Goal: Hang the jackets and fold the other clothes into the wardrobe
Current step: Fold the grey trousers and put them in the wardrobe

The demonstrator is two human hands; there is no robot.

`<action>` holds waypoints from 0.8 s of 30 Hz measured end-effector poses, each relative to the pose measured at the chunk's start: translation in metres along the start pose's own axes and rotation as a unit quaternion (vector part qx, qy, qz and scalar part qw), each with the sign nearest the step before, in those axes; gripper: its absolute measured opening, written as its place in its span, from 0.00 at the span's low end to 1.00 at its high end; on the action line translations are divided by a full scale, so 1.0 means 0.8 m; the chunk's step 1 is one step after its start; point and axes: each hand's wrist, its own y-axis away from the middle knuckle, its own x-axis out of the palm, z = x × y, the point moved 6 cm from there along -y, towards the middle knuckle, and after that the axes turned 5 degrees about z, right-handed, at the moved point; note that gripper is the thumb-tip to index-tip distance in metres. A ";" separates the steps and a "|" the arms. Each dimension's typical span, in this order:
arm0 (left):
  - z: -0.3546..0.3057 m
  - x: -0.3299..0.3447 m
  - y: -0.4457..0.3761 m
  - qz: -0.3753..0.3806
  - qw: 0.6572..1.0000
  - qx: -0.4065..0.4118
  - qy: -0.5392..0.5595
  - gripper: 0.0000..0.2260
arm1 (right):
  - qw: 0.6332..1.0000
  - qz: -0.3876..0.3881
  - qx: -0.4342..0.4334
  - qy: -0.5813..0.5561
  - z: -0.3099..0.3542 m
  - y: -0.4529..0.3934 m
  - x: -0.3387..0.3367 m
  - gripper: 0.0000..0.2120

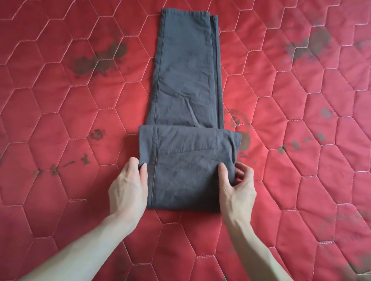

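- Nearest the camera, two bare forearms reach forward over the near edge of the bed, where a red piped border and a strip of brown wood show at the lower right.
- The left hand [129, 187] grips the left edge of the folded part of the trousers [187, 73], thumb on top and fingers curled under the cloth.
- The right hand [238, 184] pinches the right edge of the same fold, thumb lying on the upper face, fingers wrapped round the side.
- Both hands are at the same distance from the cloth; neither is nearer, and the fold sits squarely between them.
- The folded part is the near end of the dark grey trousers, doubled over itself, with a pocket seam showing on its top face.
- The long axis of the trousers runs straight away from the hands: beyond the fold, the legs lie flat, one over the other, and reach to the hems at the far end.
- My judgement: the step in hand is folding the trousers lengthwise in stages, so the next turn would carry the held bundle away from the hands, along that axis, over the flat legs.
- The cloth looks limp and creased, so an uneven lift from either side could skew the fold.
- The red mattress [321, 160] lies under everything, quilted in hexagons, with dark blotches scattered left, right and beyond the hands.
- No wardrobe, jacket or other clothing is in view.
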 end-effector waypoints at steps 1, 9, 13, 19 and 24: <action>0.001 0.000 -0.001 -0.001 1.000 -0.002 0.005 0.11 | 1.000 0.014 0.008 0.004 0.000 -0.006 -0.001 0.15; 0.004 0.005 0.000 0.002 1.000 0.001 -0.002 0.10 | 0.990 0.137 -0.005 0.033 0.001 -0.047 -0.009 0.09; 0.000 0.007 0.008 -0.018 1.000 0.015 -0.011 0.06 | 0.983 0.101 -0.084 0.131 0.018 -0.042 -0.007 0.13; 0.001 0.007 0.014 -0.072 0.995 0.064 0.005 0.21 | 0.980 0.086 -0.136 0.117 0.034 -0.058 0.001 0.13; -0.005 0.017 0.017 -0.015 0.950 0.270 -0.157 0.27 | 0.923 0.027 -0.257 0.286 0.026 -0.040 -0.002 0.24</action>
